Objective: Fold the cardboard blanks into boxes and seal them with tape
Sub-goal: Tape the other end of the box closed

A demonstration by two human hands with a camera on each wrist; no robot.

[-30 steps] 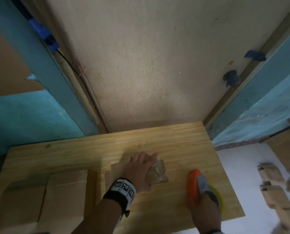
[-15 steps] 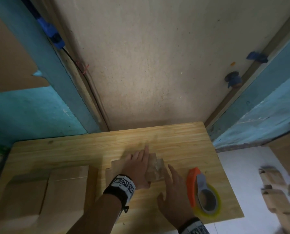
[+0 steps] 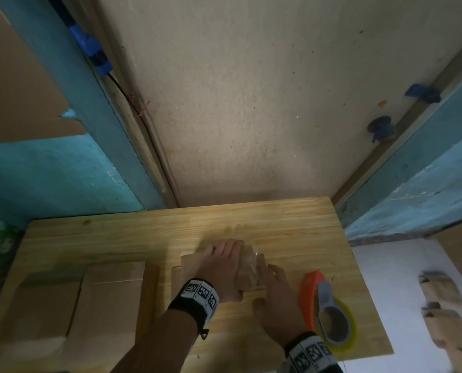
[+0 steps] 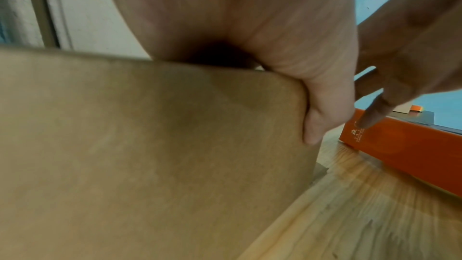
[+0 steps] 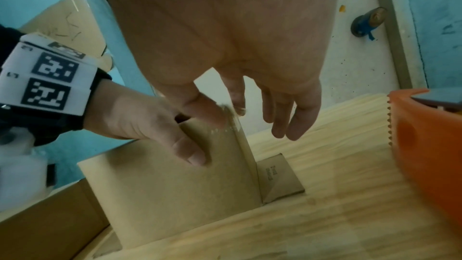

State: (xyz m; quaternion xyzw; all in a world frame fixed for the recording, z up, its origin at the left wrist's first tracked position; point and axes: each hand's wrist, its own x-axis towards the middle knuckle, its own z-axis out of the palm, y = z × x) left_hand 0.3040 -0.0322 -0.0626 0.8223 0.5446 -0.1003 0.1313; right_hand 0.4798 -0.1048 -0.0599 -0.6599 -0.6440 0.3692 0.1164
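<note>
1. Left of the box, flat blanks are lying stacked on the table, waiting their turn.
2. The left hand is gripping the box from above, fingers draped over its top and thumb curled down its near face in the right wrist view; the box is standing on the table just left of the dispenser.
3. The right hand, which a second ago was clamped on the dispenser, is now reaching the box's right side, fingers loosely spread and holding nothing; the dispenser is lying alone on the table right of the box.
4. By this reading, a strip is already laid and the hand is coming in to smooth it down, so this seal looks nearly finished.
5. The shiny tape on the box's top is showing only in the head view, half under the hands; where its ends are sitting cannot be made out.
6. Far right of the box, off the table, finished boxes are blurring at the frame edge.
</note>
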